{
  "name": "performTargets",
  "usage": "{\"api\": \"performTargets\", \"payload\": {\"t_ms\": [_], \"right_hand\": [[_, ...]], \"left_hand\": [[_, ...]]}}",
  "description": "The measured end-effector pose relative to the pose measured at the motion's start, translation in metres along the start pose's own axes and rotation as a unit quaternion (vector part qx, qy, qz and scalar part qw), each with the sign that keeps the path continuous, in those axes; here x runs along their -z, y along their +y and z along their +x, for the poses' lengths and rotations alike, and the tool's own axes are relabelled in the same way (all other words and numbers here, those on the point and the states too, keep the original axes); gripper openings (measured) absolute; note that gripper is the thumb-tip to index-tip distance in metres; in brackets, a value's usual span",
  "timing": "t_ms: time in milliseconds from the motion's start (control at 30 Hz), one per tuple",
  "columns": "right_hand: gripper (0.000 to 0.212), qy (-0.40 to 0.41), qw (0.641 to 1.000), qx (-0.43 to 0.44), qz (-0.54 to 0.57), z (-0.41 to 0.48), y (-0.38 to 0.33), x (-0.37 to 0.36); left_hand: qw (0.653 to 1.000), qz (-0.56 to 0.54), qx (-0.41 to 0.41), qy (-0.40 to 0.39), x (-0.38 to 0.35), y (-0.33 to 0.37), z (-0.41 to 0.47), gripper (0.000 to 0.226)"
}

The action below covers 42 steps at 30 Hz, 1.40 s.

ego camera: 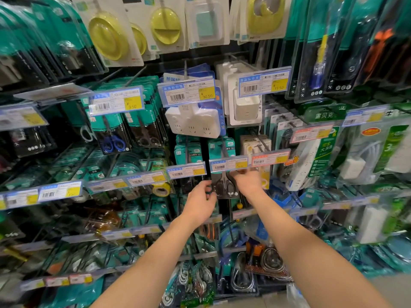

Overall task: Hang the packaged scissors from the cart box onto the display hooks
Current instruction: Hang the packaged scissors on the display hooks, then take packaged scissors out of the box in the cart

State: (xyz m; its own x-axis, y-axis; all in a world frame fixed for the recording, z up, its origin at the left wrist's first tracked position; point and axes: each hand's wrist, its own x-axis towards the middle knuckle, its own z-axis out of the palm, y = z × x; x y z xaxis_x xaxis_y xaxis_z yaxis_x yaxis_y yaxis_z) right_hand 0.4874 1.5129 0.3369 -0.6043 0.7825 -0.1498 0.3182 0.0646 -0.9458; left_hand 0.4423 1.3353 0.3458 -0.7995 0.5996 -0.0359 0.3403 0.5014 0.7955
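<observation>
Head view: scissors pack between hands; left hand pinches left edge, right hand pinches upper right edge.

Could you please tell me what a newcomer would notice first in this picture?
At mid-display, the left hand and right hand hold a clear pack of black-handled scissors just under a blue-edged price tag. Above hang a white plastic socket block and, at the top, yellow-green round plastic items.
</observation>
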Motion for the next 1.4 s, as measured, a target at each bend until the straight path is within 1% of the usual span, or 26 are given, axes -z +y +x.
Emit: {"api": "performTargets", "payload": {"t_ms": [33,67,133,200,267,333,400,500,567,667,733,833,933,1000,1133,1200,1233,1333,1400], "right_hand": [[0.046,-0.003,1.0,-0.018,0.002,0.001,-0.003,0.0],[0.044,-0.007,0.999,-0.042,-0.001,0.003,-0.005,0.001],[0.032,-0.007,0.998,-0.064,0.003,-0.001,-0.011,0.002],[0.03,0.01,0.999,-0.052,0.004,-0.006,-0.013,0.002],[0.029,0.019,0.998,-0.031,-0.06,-0.019,-0.015,0.004],[0.039,0.009,0.993,-0.024,-0.118,-0.034,-0.013,0.008],[0.049,0.006,0.988,-0.008,-0.151,-0.046,-0.008,0.011],[0.045,-0.01,0.98,0.035,-0.194,-0.063,0.002,0.011],[0.047,-0.029,0.971,0.072,-0.227,-0.077,0.006,0.006],[0.048,-0.088,0.943,0.127,-0.296,-0.099,0.01,-0.012],[0.048,-0.14,0.915,0.167,-0.34,-0.113,0.012,-0.032],[0.047,-0.202,0.879,0.199,-0.384,-0.137,0.009,-0.067],[0.045,-0.244,0.833,0.245,-0.432,-0.162,0.003,-0.107],[0.04,-0.266,0.804,0.274,-0.455,-0.179,-0.002,-0.136],[0.029,-0.292,0.782,0.291,-0.467,-0.22,-0.022,-0.198],[0.026,-0.315,0.761,0.319,-0.469,-0.245,-0.034,-0.234],[0.027,-0.328,0.752,0.33,-0.467,-0.259,-0.038,-0.253],[0.041,-0.366,0.738,0.345,-0.451,-0.31,-0.048,-0.317],[0.044,-0.39,0.727,0.351,-0.443,-0.351,-0.051,-0.363]], "left_hand": [[1.0,0.004,-0.006,0.0,0.001,-0.001,0.0,0.047],[1.0,0.006,-0.011,0.0,0.002,0.0,0.0,0.046],[1.0,0.012,-0.02,0.0,0.005,0.001,-0.002,0.042],[0.999,0.025,-0.03,-0.001,0.008,0.001,-0.003,0.04],[0.998,0.047,-0.045,-0.004,0.011,0.001,-0.008,0.039],[0.994,0.089,-0.065,-0.006,0.016,-0.002,-0.014,0.04],[0.986,0.143,-0.081,-0.008,0.019,-0.004,-0.021,0.043],[0.972,0.221,-0.081,0.002,0.025,-0.007,-0.033,0.045],[0.964,0.255,-0.072,0.011,0.031,-0.014,-0.041,0.045],[0.952,0.301,-0.048,0.019,0.051,-0.03,-0.058,0.044],[0.943,0.332,-0.028,0.021,0.067,-0.046,-0.074,0.045],[0.936,0.35,0.006,0.043,0.093,-0.071,-0.099,0.043],[0.928,0.364,0.047,0.062,0.121,-0.1,-0.125,0.04],[0.92,0.379,0.083,0.063,0.142,-0.118,-0.143,0.038],[0.91,0.384,0.134,0.086,0.197,-0.161,-0.185,0.041],[0.9,0.393,0.15,0.111,0.229,-0.186,-0.209,0.041],[0.898,0.393,0.16,0.12,0.246,-0.2,-0.223,0.04],[0.886,0.404,0.194,0.121,0.297,-0.247,-0.274,0.035],[0.872,0.42,0.221,0.123,0.331,-0.284,-0.314,0.035]]}}
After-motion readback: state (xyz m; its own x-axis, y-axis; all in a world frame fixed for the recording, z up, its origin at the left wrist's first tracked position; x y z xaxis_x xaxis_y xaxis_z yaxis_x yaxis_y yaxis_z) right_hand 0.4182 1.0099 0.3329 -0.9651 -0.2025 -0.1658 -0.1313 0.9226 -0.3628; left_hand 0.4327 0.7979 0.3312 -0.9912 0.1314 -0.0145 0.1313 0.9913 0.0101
